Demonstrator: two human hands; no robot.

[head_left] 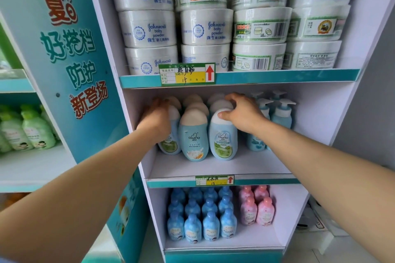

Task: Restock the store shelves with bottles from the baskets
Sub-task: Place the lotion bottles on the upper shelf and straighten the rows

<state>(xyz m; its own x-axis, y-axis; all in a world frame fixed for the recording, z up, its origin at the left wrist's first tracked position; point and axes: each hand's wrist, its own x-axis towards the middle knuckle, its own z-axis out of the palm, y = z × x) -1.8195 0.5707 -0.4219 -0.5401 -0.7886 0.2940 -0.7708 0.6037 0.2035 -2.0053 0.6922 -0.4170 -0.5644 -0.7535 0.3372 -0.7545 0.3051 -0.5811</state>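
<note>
Both my hands reach into the middle shelf of a white and teal display stand. My left hand grips the white cap of the leftmost light-blue bottle; it is blurred. My right hand curls over the white cap of the front right light-blue bottle, thumb on the cap's front. Between them stands a third light-blue bottle, upright and untouched. More of the same bottles stand in rows behind. No basket is in view.
Blue pump bottles stand right of my right hand. White powder tubs fill the top shelf. Small blue bottles and pink bottles stand on the lower shelf. Green bottles sit on a neighbouring shelf at left.
</note>
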